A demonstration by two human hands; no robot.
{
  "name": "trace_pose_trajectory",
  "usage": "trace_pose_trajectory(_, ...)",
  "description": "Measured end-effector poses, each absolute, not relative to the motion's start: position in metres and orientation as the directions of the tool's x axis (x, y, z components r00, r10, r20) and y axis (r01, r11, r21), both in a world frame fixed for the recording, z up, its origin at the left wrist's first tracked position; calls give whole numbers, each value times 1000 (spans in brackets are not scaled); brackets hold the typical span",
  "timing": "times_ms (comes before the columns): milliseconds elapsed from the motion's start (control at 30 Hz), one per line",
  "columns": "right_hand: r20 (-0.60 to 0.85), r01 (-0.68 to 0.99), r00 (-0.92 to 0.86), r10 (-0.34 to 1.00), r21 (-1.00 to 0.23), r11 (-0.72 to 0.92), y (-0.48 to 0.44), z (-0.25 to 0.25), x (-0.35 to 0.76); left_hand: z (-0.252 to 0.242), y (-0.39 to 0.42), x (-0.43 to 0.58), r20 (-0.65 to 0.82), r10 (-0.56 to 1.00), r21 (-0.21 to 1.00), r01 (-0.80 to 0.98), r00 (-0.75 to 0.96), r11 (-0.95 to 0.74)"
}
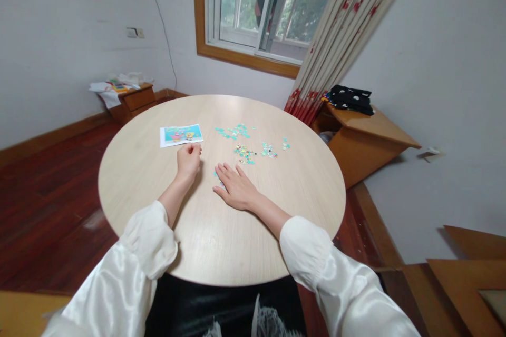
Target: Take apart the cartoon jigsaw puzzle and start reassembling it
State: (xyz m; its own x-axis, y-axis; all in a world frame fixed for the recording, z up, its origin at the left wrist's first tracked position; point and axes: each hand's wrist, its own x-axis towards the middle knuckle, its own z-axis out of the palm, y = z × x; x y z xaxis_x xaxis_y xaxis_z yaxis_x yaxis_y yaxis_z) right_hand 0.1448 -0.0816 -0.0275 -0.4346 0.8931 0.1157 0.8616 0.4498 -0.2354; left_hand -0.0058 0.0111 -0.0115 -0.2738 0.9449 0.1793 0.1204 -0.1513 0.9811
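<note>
My left hand [188, 162] is closed in a loose fist above the table's left half, just below a printed picture card [174, 140] with a turquoise cartoon scene. Whatever its curled fingers hold, if anything, is hidden. Palm down and fingers spread, my right hand [235, 187] lies over a few small pieces [216, 173] that show past its fingertips and thumb. Beyond it are loose groups of what look like tiny jigsaw pieces: a turquoise group [237, 131], a yellow and turquoise group [244, 154], a mixed group [269, 150] and a few turquoise bits [285, 144].
The round pale wooden table [221, 253] stands before me. At the back left, a small cabinet [136, 100] carries papers. On the right, a wooden cabinet [363, 137] bears folded black cloth [351, 99]. A curtain [336, 26] hangs beside the window [245, 5].
</note>
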Motion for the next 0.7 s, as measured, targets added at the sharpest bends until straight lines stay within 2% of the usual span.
trace_pose_trajectory(100, 116, 855, -441, 890, -245, 456, -80, -32, 141, -13, 11, -4, 185, 944, 979, 137, -273, -152)
trace_pose_trajectory(233, 335, 838, -381, 861, -269, 476, -74, -36, 154, -15, 13, -5, 182, 946, 977, 155, -270, -143)
trace_pose_trajectory(300, 464, 862, -239, 853, -303, 406, -66, -38, 178, -16, 12, -5, 173, 945, 980, 146, -277, -137)
trace_pose_trajectory(367, 518, 904, -12, 855, -360, 231, -55, -42, 210, -16, 12, -5, 170, 942, 981, 143, -288, -134)
trace_pose_trajectory(433, 489, 912, 186, 852, -408, 36, -45, -47, 243, -16, 12, -5, 172, 942, 980, 144, -289, -135)
trace_pose_trajectory(500, 433, 913, 259, 864, -401, -73, -38, -51, 266, -17, 12, -5, 177, 944, 980, 143, -278, -141)
trace_pose_trajectory(633, 370, 944, 174, 913, -326, -48, -31, -55, 281, -19, 13, -6, 184, 946, 979, 136, -266, -153)
trace_pose_trajectory(700, 376, 943, 169, 911, -330, -39, -32, -57, 282, -18, 13, -6, 184, 946, 980, 127, -267, -154)
